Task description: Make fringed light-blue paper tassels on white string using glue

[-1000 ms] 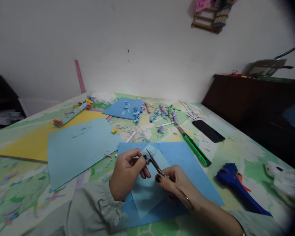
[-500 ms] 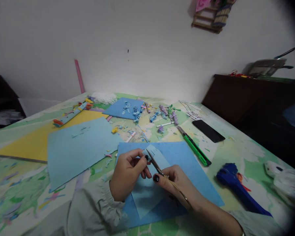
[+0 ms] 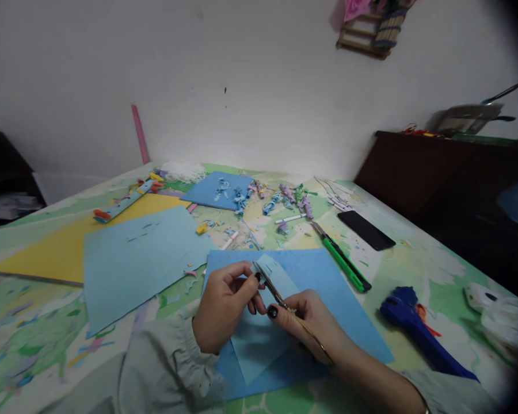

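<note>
Between thumb and fingers, my left hand [image 3: 228, 302] pinches a small piece of light blue paper [image 3: 259, 267]. My right hand [image 3: 313, 325] is closed around the gold handles of a pair of scissors [image 3: 277, 294], whose blades meet the paper close to my left thumb. Beneath both hands lies a larger light blue sheet [image 3: 261, 353], on top of a darker blue foam sheet [image 3: 349, 322]. Part of the scissor handles is hidden by my right hand.
To the right lie a green utility knife [image 3: 345, 264], a black phone [image 3: 366, 229] and a blue glue gun [image 3: 418, 328]. A pale blue sheet [image 3: 142, 259] rests over a yellow sheet [image 3: 47, 253] at left. Curled paper pieces [image 3: 274, 202] and scraps scatter behind.
The scissor blades have come closer together on the paper, and the handles have shifted slightly with my right hand. My left hand has stayed almost in place.
</note>
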Motion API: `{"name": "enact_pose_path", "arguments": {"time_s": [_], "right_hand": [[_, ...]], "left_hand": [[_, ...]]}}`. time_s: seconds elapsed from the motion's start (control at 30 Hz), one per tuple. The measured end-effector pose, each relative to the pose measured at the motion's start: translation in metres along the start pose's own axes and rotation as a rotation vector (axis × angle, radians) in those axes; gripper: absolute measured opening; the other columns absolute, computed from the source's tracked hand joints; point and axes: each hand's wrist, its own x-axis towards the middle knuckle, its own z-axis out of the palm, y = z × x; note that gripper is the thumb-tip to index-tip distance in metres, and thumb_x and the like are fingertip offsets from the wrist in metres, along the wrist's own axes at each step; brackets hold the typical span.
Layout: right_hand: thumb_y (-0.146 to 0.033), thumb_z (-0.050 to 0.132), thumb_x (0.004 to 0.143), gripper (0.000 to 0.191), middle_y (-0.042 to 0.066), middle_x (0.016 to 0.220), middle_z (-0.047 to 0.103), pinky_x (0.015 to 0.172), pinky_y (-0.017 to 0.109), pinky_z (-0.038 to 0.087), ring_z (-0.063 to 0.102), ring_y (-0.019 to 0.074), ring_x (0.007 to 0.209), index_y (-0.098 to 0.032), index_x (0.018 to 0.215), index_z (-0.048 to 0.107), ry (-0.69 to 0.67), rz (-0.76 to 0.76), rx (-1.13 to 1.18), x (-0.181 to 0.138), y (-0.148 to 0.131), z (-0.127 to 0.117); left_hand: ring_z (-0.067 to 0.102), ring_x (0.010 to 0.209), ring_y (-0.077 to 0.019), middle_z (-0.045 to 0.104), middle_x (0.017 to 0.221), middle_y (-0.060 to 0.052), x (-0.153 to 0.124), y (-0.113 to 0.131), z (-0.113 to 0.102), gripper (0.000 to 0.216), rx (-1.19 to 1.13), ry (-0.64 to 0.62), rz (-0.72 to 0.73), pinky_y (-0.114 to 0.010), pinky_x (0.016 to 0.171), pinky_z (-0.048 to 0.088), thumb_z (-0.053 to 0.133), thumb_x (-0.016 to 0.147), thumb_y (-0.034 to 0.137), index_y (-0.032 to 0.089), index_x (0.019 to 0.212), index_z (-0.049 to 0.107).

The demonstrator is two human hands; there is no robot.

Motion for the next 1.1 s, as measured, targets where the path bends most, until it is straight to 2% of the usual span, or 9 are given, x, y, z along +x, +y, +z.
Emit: {"name": "enact_pose_path", "arguments": {"time_s": [0.73, 1.1], "right_hand": [[-0.070, 0.058, 0.060, 0.060, -0.008, 0.042, 0.019, 0.039, 0.022, 0.009, 0.016, 0.0039, 0.042, -0.019, 0.045, 0.032, 0.017, 0.021, -0.004, 0.0005, -0.0026, 0.0006], [-0.064, 0.062, 0.062, 0.058, -0.008, 0.041, 0.021, 0.038, 0.022, 0.010, 0.017, 0.0037, 0.041, -0.018, 0.046, 0.032, 0.001, 0.001, 0.032, 0.0019, 0.0032, 0.0000]], "left_hand": [[0.053, 0.039, -0.0103, 0.055, 0.042, 0.003, 0.0001, -0.0022, 0.0000, 0.020, -0.027, -0.040, -0.006, -0.020, 0.041, 0.042, 0.056, 0.072, 0.031, 0.016, 0.059, 0.051], [0.053, 0.039, -0.0103, 0.054, 0.043, 0.002, -0.0007, -0.0027, -0.0004, 0.019, -0.010, -0.047, -0.001, -0.020, 0.041, 0.042, 0.053, 0.073, 0.030, 0.015, 0.061, 0.052]]}}
